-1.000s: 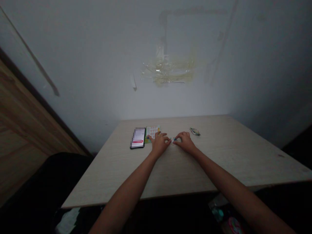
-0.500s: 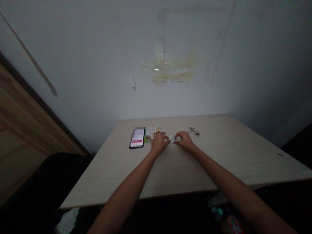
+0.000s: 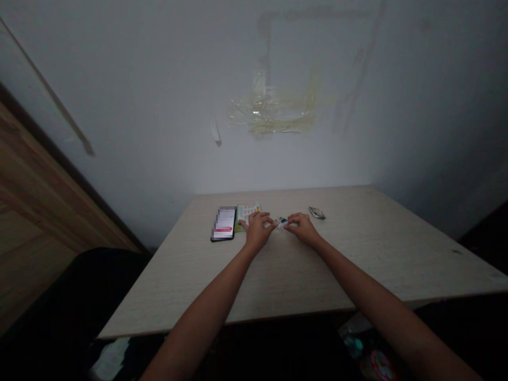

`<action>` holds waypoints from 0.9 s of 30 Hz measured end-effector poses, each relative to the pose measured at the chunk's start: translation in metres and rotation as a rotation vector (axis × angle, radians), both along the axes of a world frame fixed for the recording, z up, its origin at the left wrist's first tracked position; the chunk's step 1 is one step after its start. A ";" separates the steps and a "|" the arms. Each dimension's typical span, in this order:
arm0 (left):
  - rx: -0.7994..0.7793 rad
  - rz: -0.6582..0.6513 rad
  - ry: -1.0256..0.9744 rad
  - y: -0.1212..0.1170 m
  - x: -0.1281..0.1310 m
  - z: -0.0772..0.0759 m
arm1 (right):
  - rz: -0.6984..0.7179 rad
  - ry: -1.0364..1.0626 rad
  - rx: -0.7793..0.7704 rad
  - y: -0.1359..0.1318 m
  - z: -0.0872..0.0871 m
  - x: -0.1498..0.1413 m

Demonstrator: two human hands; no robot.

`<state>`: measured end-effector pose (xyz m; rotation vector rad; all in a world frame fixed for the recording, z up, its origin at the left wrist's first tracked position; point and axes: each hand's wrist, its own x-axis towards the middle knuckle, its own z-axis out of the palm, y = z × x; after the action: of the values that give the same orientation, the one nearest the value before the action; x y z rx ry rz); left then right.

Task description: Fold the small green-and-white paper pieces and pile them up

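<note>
Pale table (image 3: 278, 280) — left hand (image 3: 257, 230) and right hand (image 3: 304, 229) pinch a small patterned piece (image 3: 281, 222) between them; light, even fingertip pressure should avoid creasing — keep it flat.

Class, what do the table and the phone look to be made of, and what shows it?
Table: probably wood-look laminate, matt, from its pale, fine-streaked top.

Phone: apparently a smooth glass front, judging by its lit screen; the black edging's material is unclear.
</note>
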<state>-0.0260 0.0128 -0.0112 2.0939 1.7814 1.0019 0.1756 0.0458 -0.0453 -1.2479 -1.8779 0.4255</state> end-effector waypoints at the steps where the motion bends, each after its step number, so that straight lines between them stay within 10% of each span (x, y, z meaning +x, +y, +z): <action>1: 0.003 -0.001 -0.004 0.000 0.000 0.000 | 0.002 0.006 0.000 0.000 0.000 0.000; 27: 0.107 -0.057 0.139 -0.003 -0.002 -0.001 | 0.133 -0.274 0.212 -0.015 0.019 0.005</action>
<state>-0.0277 0.0093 -0.0123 2.3177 1.7554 0.9786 0.1811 0.0306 -0.0265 -1.0854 -2.1826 0.1224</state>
